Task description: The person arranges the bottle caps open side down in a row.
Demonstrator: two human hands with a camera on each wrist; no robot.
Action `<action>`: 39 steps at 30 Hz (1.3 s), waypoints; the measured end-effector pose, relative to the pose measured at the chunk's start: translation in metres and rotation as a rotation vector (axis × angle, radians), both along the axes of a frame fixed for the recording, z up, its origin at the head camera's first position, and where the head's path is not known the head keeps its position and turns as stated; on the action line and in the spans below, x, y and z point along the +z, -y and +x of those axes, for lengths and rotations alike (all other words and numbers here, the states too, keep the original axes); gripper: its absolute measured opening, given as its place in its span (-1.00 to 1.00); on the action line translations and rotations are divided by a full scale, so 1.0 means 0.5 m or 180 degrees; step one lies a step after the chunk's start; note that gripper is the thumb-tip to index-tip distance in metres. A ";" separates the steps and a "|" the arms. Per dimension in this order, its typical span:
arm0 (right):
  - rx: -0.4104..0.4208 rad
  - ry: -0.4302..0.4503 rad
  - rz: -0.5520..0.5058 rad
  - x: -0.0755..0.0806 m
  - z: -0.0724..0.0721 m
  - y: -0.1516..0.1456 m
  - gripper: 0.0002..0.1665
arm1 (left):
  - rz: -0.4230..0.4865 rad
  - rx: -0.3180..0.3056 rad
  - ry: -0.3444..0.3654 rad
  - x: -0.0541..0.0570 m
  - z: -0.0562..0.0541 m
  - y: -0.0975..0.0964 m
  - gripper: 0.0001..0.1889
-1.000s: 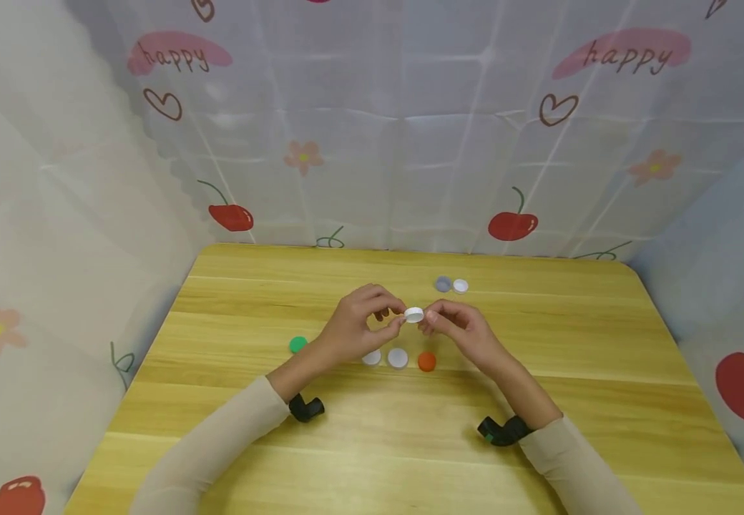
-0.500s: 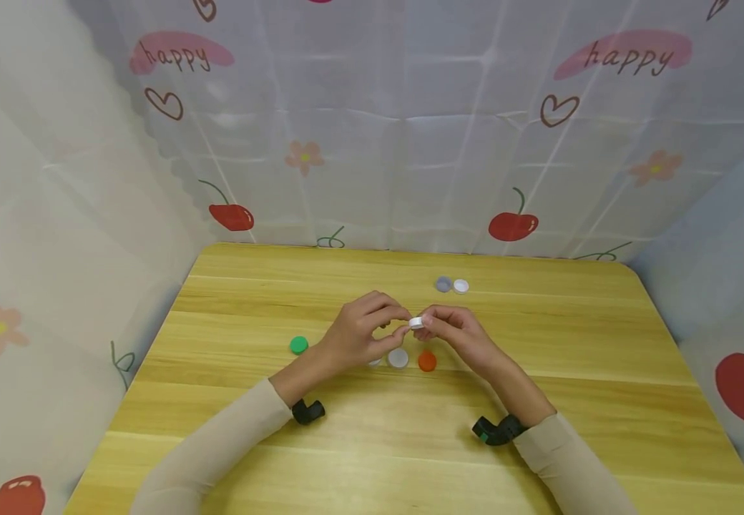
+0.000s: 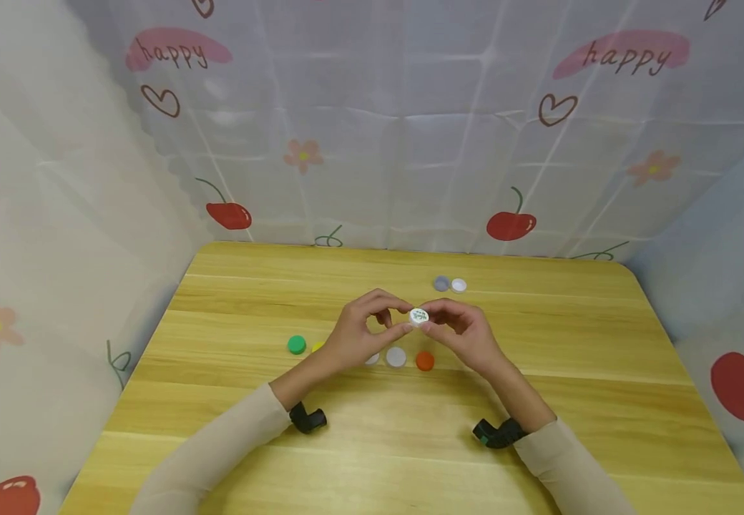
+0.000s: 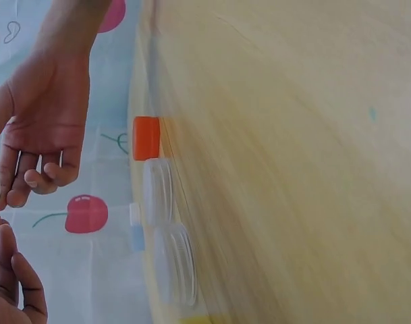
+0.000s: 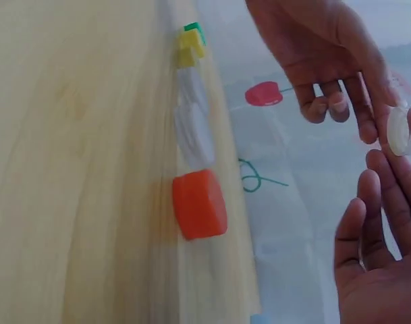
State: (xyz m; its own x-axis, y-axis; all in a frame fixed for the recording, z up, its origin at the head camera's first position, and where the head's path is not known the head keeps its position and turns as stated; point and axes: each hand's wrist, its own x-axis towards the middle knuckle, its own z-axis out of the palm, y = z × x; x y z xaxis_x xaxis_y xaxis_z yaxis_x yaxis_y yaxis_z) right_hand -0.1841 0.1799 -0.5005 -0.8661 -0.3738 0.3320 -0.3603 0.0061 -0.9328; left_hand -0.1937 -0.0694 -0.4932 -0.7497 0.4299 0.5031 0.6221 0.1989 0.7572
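A small white bottle cap (image 3: pixel 419 317) is held up over the table, its green-printed top facing the head camera. My left hand (image 3: pixel 362 329) pinches its left edge between thumb and index finger. My right hand (image 3: pixel 465 332) pinches the opposite edge the same way. In the right wrist view the cap (image 5: pixel 398 131) is seen nearly edge-on between the fingertips. Below the hands, a row of caps lies on the table: green (image 3: pixel 297 345), yellow (image 3: pixel 317 347), white ones (image 3: pixel 395 357) and orange (image 3: pixel 425 360). My left hand and forearm partly hide this row.
Toward the back of the wooden table (image 3: pixel 539 300), a grey cap (image 3: pixel 441 283) and an upturned white cap (image 3: pixel 458 285) lie side by side. A printed curtain (image 3: pixel 398 179) hangs right behind the table's far edge and along both sides.
The cap has been turned between the fingers, from edge-on half a second ago to its printed face now. My right fingertips, beside the cap a second ago, now grip it.
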 end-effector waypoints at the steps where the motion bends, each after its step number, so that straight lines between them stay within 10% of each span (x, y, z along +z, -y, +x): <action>1: -0.0048 -0.0102 0.0031 0.000 0.002 0.001 -0.74 | 0.0018 -0.0009 0.0007 -0.001 0.000 -0.001 -0.74; 18: -0.0395 -0.0585 0.0611 -0.003 0.017 -0.020 -0.63 | -0.0259 -0.0119 -0.0033 -0.005 -0.002 -0.012 -0.75; 39: -0.0151 -0.0105 0.2030 -0.034 0.058 -0.116 -0.73 | -0.2334 -0.0085 -0.0207 -0.043 0.015 -0.136 -0.75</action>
